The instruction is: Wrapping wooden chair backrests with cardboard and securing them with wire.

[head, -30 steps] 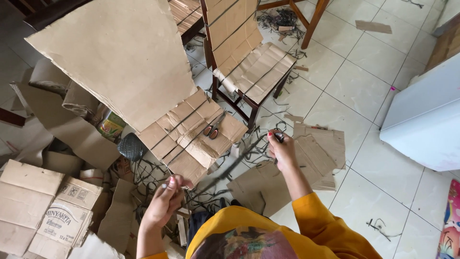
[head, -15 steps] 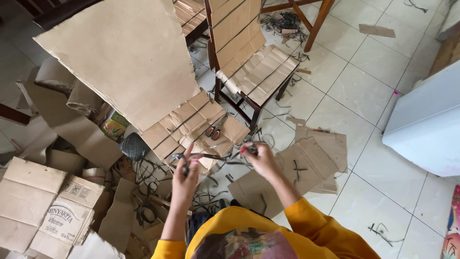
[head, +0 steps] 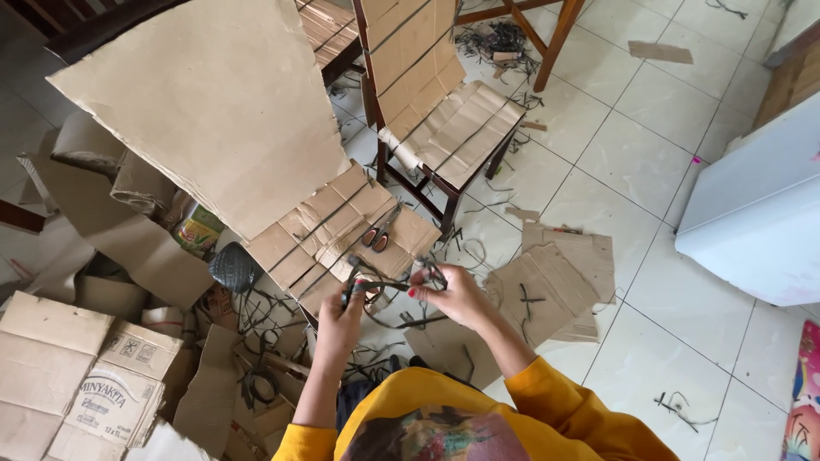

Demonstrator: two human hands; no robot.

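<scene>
Head camera is showing the left hand (head: 346,309) and right hand (head: 453,294) pinching a dark thin strap (head: 386,287) between them above the cardboard-wrapped wooden chair (head: 342,235); nearby straps are already binding it, this one remaining loose.

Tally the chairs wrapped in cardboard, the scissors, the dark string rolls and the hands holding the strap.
Cardboard-wrapped chairs: 2
Scissors: 1
Dark string roll: 1
Hands on the dark strap: 2, left hand, right hand
Total: 6
</scene>
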